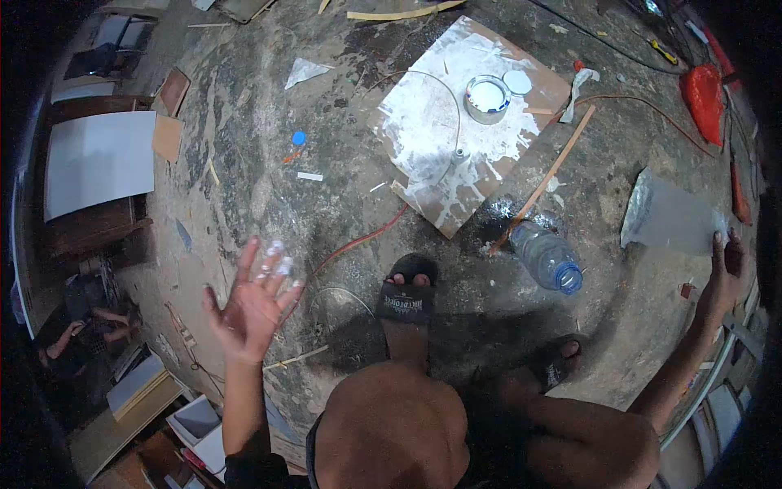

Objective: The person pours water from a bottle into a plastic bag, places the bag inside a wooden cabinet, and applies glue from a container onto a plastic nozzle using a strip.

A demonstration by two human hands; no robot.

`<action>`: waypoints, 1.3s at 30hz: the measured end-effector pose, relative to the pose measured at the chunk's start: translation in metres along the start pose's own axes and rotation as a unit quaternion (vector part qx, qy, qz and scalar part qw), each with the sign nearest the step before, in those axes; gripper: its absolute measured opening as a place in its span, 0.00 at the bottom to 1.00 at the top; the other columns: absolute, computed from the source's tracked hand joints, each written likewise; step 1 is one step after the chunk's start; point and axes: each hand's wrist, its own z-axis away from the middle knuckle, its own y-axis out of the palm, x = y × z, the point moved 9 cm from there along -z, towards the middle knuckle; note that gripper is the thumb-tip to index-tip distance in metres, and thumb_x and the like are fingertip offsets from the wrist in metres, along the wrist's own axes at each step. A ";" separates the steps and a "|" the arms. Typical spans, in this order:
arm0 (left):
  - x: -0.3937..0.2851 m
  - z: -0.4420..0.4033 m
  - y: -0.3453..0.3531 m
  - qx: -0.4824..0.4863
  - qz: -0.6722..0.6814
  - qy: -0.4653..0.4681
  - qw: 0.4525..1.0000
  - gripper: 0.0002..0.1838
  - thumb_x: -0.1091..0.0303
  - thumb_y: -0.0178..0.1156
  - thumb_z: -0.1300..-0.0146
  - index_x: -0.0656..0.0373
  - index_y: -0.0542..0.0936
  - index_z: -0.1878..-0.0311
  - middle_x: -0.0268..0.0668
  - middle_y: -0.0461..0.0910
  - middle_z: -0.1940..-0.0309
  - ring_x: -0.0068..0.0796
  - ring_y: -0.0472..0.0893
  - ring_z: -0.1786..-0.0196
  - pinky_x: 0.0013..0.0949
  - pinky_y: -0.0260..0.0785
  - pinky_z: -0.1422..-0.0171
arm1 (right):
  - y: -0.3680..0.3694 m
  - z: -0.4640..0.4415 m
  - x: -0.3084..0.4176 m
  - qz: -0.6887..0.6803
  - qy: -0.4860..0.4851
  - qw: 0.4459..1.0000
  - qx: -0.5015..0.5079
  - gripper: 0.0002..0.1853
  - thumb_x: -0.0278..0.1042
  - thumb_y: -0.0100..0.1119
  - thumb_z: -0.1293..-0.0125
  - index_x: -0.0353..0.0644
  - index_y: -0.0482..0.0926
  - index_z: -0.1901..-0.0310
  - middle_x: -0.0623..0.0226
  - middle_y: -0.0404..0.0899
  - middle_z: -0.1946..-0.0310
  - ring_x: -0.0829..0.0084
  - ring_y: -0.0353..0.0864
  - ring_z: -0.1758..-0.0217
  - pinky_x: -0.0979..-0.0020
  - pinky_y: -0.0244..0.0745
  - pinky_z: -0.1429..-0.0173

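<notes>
My left hand (251, 314) is raised palm up with its fingers spread, and white paint covers several fingertips. Nothing lies in it. Off to the right, my right hand (727, 262) is at the lower right corner of a clear plastic sheet or bag (672, 213), its fingers pinched near that edge. A paint-splashed board (423, 122) lies on the floor ahead, bearing an open can of white paint (487, 98) with a round lid (517, 82) beside it. A large clear bottle with a blue neck (544, 254) lies on its side below the board.
A blue cap (299, 138) and a white scrap (309, 177) lie on the stained floor. One wooden strip (554, 167) runs beside the board. A red bag-like object (702, 102) and cables are at the right. Another person (81, 326) sits at the far left, below a white panel (102, 163).
</notes>
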 end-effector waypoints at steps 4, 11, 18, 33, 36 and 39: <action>0.005 -0.008 0.005 -0.105 -0.383 0.051 0.916 0.47 0.46 0.73 0.41 0.61 0.67 0.25 0.51 0.72 0.29 0.49 0.73 0.27 0.51 0.60 0.20 | -0.001 0.002 -0.004 -0.001 0.017 1.000 -0.022 0.24 0.33 0.67 0.27 0.31 0.76 0.35 0.54 0.78 0.35 0.65 0.76 0.30 0.63 0.67 0.24; 0.005 0.009 0.132 0.050 -0.752 0.358 0.551 0.26 0.59 0.81 0.54 0.57 0.86 0.51 0.47 0.86 0.45 0.49 0.84 0.39 0.53 0.63 0.25 | 0.000 0.002 0.002 0.019 -0.003 1.000 -0.011 0.25 0.34 0.67 0.27 0.31 0.75 0.33 0.51 0.77 0.34 0.63 0.75 0.28 0.63 0.67 0.23; 0.016 0.011 0.159 0.105 -0.748 0.383 0.533 0.24 0.53 0.82 0.54 0.52 0.88 0.55 0.43 0.87 0.46 0.46 0.86 0.40 0.62 0.58 0.23 | -0.005 -0.004 -0.015 -0.027 -0.016 0.999 0.002 0.24 0.34 0.68 0.28 0.31 0.78 0.36 0.52 0.80 0.37 0.64 0.78 0.31 0.62 0.69 0.25; 0.094 -0.028 0.092 0.115 -0.817 0.102 0.556 0.24 0.61 0.74 0.43 0.56 0.84 0.43 0.42 0.85 0.42 0.44 0.82 0.38 0.49 0.64 0.29 | 0.010 0.010 0.023 -0.076 0.048 0.996 -0.023 0.21 0.30 0.74 0.34 0.35 0.80 0.42 0.58 0.82 0.41 0.67 0.80 0.35 0.65 0.72 0.29; 0.123 -0.028 0.077 0.138 -0.797 0.075 0.583 0.24 0.62 0.74 0.42 0.56 0.83 0.41 0.43 0.85 0.42 0.46 0.82 0.39 0.50 0.66 0.32 | 0.016 0.013 0.033 -0.099 0.044 0.994 -0.015 0.20 0.29 0.74 0.34 0.34 0.80 0.43 0.61 0.83 0.43 0.68 0.81 0.38 0.66 0.73 0.31; 0.154 -0.029 0.053 0.142 -0.750 0.074 0.642 0.24 0.62 0.74 0.42 0.56 0.84 0.42 0.43 0.84 0.41 0.45 0.82 0.38 0.50 0.67 0.31 | 0.018 0.012 0.036 -0.115 0.070 0.991 -0.009 0.24 0.28 0.73 0.34 0.34 0.77 0.39 0.57 0.80 0.39 0.66 0.78 0.35 0.65 0.73 0.30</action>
